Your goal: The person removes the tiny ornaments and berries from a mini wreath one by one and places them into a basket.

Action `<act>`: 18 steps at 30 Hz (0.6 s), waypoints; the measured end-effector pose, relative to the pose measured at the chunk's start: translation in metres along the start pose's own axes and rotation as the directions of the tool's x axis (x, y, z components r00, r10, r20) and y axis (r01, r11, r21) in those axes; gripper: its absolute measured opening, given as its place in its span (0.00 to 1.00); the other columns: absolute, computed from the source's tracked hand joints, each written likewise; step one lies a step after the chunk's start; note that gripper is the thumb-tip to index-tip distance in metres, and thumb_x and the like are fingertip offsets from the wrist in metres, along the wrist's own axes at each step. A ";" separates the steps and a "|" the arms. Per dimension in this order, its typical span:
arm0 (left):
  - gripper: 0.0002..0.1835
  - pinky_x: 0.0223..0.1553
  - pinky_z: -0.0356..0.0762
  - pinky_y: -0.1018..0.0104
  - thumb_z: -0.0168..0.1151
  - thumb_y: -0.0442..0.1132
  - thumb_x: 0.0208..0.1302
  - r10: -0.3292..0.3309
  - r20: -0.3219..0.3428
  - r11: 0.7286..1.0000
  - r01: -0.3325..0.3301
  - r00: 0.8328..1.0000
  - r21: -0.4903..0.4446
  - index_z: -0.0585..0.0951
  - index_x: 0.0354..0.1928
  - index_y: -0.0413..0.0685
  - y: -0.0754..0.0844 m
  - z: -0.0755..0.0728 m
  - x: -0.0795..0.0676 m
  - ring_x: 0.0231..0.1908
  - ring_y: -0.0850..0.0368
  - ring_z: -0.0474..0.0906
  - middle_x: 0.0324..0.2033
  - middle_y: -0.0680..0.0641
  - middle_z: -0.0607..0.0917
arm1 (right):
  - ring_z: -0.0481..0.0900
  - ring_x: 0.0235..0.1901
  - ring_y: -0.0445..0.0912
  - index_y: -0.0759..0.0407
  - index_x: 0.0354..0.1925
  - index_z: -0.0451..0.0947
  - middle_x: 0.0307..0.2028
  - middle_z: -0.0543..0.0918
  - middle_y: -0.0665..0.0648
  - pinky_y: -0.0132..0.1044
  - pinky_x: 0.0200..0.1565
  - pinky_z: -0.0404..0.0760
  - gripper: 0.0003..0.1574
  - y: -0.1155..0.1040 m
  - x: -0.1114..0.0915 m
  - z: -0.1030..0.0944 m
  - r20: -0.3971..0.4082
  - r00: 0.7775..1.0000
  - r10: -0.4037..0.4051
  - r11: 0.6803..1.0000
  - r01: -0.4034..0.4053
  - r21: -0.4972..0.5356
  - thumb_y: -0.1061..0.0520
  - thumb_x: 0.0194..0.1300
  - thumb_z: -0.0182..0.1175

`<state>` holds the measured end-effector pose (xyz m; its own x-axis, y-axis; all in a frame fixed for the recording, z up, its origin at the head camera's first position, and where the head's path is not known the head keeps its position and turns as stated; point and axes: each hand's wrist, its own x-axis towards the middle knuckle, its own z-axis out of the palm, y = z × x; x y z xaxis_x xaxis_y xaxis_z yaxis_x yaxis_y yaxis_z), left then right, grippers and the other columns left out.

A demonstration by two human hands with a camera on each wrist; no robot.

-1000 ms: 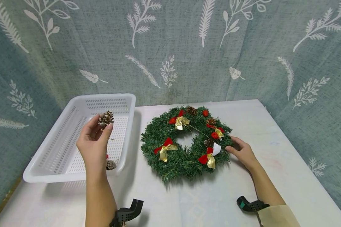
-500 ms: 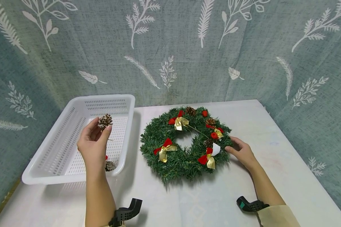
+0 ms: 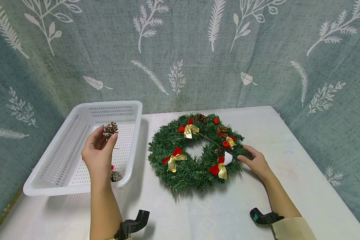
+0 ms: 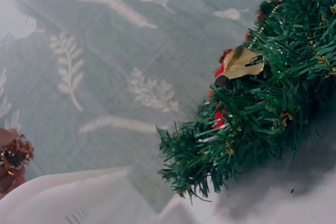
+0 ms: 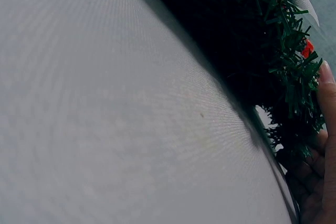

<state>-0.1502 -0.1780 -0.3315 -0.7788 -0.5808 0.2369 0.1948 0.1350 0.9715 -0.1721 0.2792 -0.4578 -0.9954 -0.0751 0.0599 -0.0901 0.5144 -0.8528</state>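
Over the white basket, my left hand (image 3: 98, 155) pinches a pine cone (image 3: 110, 129) with white-tipped scales between thumb and fingers. A thin wire end sticks out below the cone. In the left wrist view the same cone shows at the left edge. A green wreath (image 3: 165, 178) lies flat in the middle of the table, dressed with red and gold bows (image 3: 174, 158), pine cones and red berries. At its right edge, my right hand (image 3: 258, 162) grips the greenery, thumb on top. The right wrist view shows its fingers (image 5: 310, 179) tucked under the rim.
The white slotted basket (image 3: 137, 143) stands at the table's left, holding another pine cone (image 3: 116, 176) and bits of red, partly hidden by my left forearm. A leaf-patterned curtain (image 3: 180, 43) hangs behind the white-covered table (image 3: 288, 160).
My left hand has come down very slightly with the pine cone. The right hand keeps its place at the wreath's edge, and the wreath lies as before.
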 end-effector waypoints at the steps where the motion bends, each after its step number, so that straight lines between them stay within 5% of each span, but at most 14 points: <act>1: 0.26 0.49 0.75 0.78 0.68 0.34 0.56 -0.004 0.000 1.000 0.004 1.000 0.004 0.76 0.59 0.44 0.000 0.000 0.000 0.47 0.61 0.77 0.49 0.50 0.79 | 0.61 0.64 0.66 0.70 0.66 0.60 0.64 0.63 0.75 0.58 0.63 0.63 0.39 0.000 0.000 0.000 -0.001 1.000 -0.001 1.000 0.001 -0.005 0.52 0.65 0.59; 18: 0.25 0.47 0.75 0.80 0.67 0.30 0.55 0.013 -0.010 0.998 -0.013 1.000 -0.057 0.76 0.58 0.40 -0.003 -0.001 0.002 0.45 0.61 0.77 0.46 0.52 0.79 | 0.59 0.65 0.67 0.71 0.67 0.58 0.65 0.60 0.75 0.57 0.64 0.61 0.40 -0.002 0.000 -0.001 0.011 1.000 0.021 1.000 -0.021 -0.004 0.52 0.66 0.59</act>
<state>-0.1517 -0.1809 -0.3339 -0.7702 -0.5871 0.2493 0.2386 0.0972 0.9662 -0.1715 0.2793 -0.4552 -0.9967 -0.0732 0.0361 -0.0690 0.5192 -0.8519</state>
